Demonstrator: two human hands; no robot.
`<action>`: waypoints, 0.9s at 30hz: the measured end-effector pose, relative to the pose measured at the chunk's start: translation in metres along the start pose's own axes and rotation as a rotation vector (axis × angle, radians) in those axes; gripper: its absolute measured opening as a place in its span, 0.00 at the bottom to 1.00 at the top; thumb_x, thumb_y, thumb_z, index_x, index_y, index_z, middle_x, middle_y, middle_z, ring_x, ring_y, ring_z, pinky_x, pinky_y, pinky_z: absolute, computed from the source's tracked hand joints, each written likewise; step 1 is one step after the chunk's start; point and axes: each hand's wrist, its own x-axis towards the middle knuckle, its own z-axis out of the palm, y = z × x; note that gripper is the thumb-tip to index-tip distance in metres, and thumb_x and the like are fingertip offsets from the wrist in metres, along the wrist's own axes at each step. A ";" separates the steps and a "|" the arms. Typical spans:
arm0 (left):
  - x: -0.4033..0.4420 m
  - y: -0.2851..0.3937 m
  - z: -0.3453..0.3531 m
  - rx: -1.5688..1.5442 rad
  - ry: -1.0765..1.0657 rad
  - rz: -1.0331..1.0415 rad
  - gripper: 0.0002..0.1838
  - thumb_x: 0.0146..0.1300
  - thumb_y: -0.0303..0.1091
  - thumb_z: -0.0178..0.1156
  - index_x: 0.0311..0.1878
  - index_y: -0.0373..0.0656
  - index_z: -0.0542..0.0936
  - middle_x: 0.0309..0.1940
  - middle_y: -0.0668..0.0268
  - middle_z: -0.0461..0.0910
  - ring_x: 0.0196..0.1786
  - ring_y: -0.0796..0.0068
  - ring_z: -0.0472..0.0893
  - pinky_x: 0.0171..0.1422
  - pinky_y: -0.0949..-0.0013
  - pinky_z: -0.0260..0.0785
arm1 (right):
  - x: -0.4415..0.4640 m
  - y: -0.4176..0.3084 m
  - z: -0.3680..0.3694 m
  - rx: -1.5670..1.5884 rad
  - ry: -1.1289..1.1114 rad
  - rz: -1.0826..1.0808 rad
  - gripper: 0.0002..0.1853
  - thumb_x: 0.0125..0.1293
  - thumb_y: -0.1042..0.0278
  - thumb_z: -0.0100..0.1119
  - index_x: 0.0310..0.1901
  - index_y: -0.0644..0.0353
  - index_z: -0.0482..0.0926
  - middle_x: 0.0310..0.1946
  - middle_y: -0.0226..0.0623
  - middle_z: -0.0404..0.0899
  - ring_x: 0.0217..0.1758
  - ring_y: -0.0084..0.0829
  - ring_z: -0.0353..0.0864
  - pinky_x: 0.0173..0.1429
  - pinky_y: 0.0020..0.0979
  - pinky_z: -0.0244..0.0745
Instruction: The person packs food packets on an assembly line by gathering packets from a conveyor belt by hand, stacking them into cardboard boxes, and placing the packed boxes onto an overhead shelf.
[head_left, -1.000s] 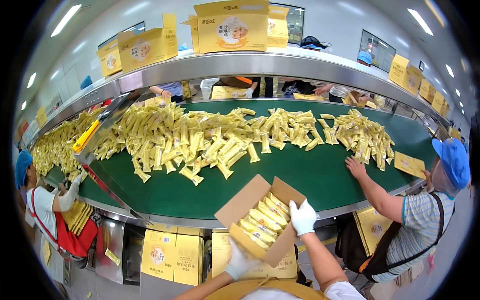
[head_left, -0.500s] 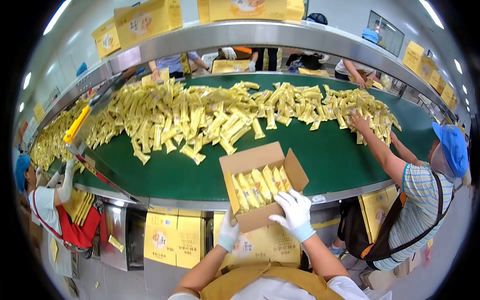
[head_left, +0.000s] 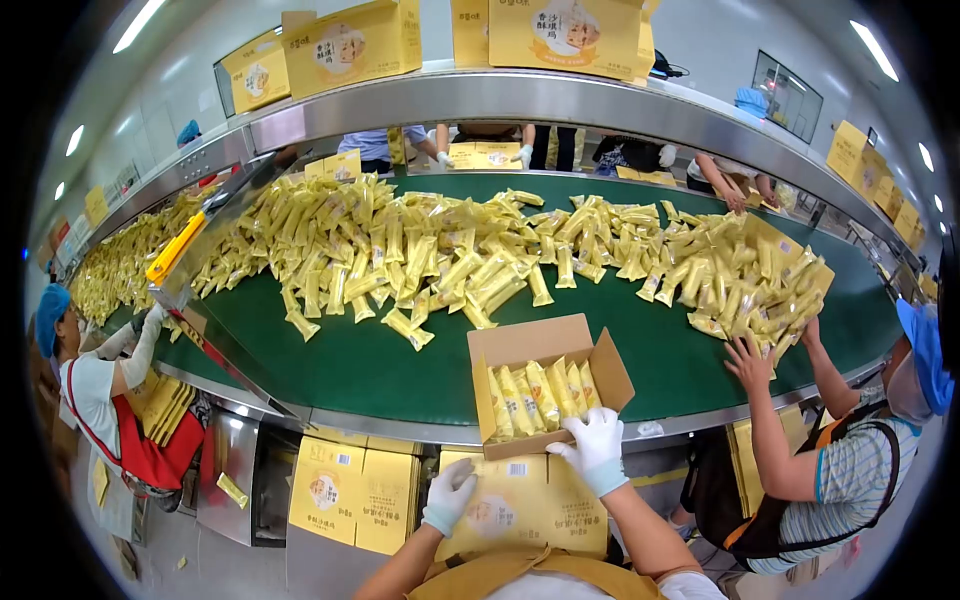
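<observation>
An open carton (head_left: 532,446) sits at the near edge of the green conveyor belt, its brown flaps raised. Inside stand several yellow wrapped snack bars (head_left: 540,395) in a row. My right hand (head_left: 597,452), in a white glove, grips the carton's near right corner, fingers over the rim and thumb along the near wall. My left hand (head_left: 450,494), also gloved, is away from the carton at its lower left. Its fingers are loosely bent and apart, with nothing in them. Below it lie flat yellow cartons (head_left: 495,512).
A long heap of wrapped bars (head_left: 400,245) covers the belt's (head_left: 390,385) far side. At right, a co-worker (head_left: 850,470) reaches into the heap; another (head_left: 110,390) works at left. Folded cartons (head_left: 340,495) stand below the belt. A metal shelf (head_left: 450,105) carries yellow boxes.
My left hand has let go of the carton and drawn back from it. The view has tilted up slightly. The right co-worker's hands are nearer the belt's front, with the bars there shifted.
</observation>
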 end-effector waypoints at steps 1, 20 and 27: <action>0.002 0.002 -0.002 0.019 0.021 0.014 0.24 0.68 0.31 0.65 0.65 0.33 0.75 0.57 0.49 0.83 0.56 0.65 0.85 0.61 0.66 0.77 | -0.002 0.003 0.007 0.035 0.034 0.000 0.22 0.43 0.47 0.79 0.37 0.46 0.84 0.37 0.33 0.75 0.50 0.44 0.72 0.50 0.45 0.65; 0.082 0.072 0.098 0.582 -0.305 0.452 0.18 0.66 0.37 0.61 0.58 0.46 0.82 0.51 0.63 0.84 0.44 0.63 0.86 0.49 0.63 0.79 | 0.265 0.160 -0.391 -0.080 0.693 -0.096 0.22 0.58 0.64 0.74 0.50 0.66 0.79 0.44 0.41 0.85 0.48 0.32 0.83 0.52 0.33 0.77; 0.121 0.085 0.116 0.544 -0.320 0.484 0.18 0.65 0.35 0.62 0.58 0.44 0.81 0.51 0.62 0.83 0.38 0.67 0.87 0.46 0.64 0.79 | 0.384 0.236 -0.408 -0.207 0.721 -0.011 0.29 0.59 0.48 0.75 0.55 0.61 0.81 0.45 0.44 0.87 0.51 0.30 0.85 0.57 0.33 0.78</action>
